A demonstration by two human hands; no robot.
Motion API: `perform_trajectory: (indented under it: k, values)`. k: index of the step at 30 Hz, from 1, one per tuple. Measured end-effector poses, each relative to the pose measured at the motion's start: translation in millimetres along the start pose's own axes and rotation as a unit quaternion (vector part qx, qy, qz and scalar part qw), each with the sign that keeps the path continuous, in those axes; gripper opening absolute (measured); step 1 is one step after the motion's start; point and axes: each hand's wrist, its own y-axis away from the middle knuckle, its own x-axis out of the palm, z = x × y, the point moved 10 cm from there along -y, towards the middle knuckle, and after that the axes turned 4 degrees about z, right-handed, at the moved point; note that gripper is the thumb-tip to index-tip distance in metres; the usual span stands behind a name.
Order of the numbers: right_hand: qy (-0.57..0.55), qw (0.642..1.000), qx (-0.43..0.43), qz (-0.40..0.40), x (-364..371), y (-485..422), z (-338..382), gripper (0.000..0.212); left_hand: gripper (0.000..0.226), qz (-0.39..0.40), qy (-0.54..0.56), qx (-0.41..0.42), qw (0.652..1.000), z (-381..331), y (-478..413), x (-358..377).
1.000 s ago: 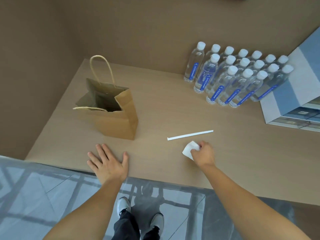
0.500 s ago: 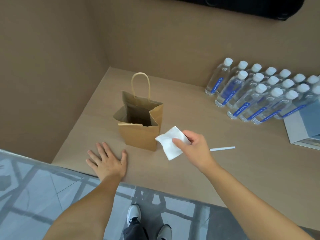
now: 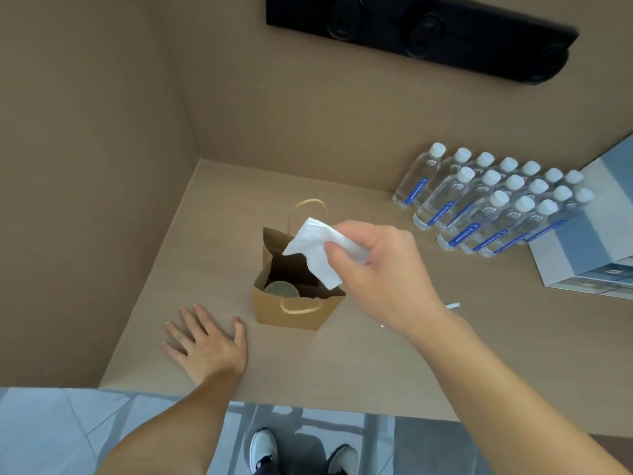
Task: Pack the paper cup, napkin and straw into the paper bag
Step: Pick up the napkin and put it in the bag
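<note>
A brown paper bag (image 3: 294, 311) stands open on the wooden table, with the paper cup (image 3: 281, 289) visible inside at its bottom. My right hand (image 3: 376, 269) pinches a white napkin (image 3: 317, 250) that hangs directly over the bag's opening. My left hand (image 3: 205, 344) lies flat on the table, fingers spread, just left of the bag and apart from it. The white straw (image 3: 452, 306) lies on the table to the right, mostly hidden behind my right forearm.
Several water bottles (image 3: 486, 204) stand in rows at the back right, next to a blue-and-white box (image 3: 589, 255). Brown walls close the table on the left and back. A black bar (image 3: 421, 32) hangs on the back wall. The table's front edge runs near my shoes.
My right hand lifted the napkin from the table beside the straw and carried it left and up, from beside the bag to over its opening. The left hand stayed flat.
</note>
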Motion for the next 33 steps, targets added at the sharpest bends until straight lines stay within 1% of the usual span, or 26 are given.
perform_trajectory:
  k: [3,5,8,12,15,16,19,25,33]
  values:
    - [0.080,0.997,0.002,0.022,20.8,-11.1,8.9,0.019,0.091,-0.011,0.007,0.010,1.000,0.3,-10.4,-2.1]
    - [0.123,0.991,0.008,0.052,35.7,-18.8,9.9,0.022,0.089,-0.019,0.008,0.007,1.000,2.4,-13.7,-2.7]
    - [0.176,0.978,0.059,0.097,53.9,-30.2,-1.9,0.028,0.088,-0.025,0.004,0.006,1.000,2.4,-16.5,-2.2]
    - [0.254,0.940,0.148,0.172,77.8,-42.0,-21.3,0.020,0.088,-0.020,0.001,-0.003,1.000,2.3,-15.1,-4.0]
    - [0.285,0.915,0.182,0.222,98.3,-51.3,-29.1,0.030,0.088,-0.014,0.004,-0.006,1.000,2.3,-16.2,-6.0]
    - [0.288,0.909,0.189,0.233,104.7,-54.3,-31.4,0.029,0.088,-0.010,0.005,-0.005,1.000,1.7,-16.1,-6.5]
    - [0.294,0.903,0.201,0.241,118.5,-63.4,-37.3,0.005,0.087,-0.003,0.008,-0.004,1.000,1.5,-15.8,-5.4]
    - [0.313,0.890,0.223,0.244,131.7,-66.4,-49.1,0.020,0.086,-0.005,0.009,-0.009,1.000,2.4,-15.1,-6.8]
    - [0.334,0.879,0.231,0.250,141.1,-63.0,-61.9,0.022,0.086,-0.003,0.014,-0.004,1.000,2.2,-14.3,-4.8]
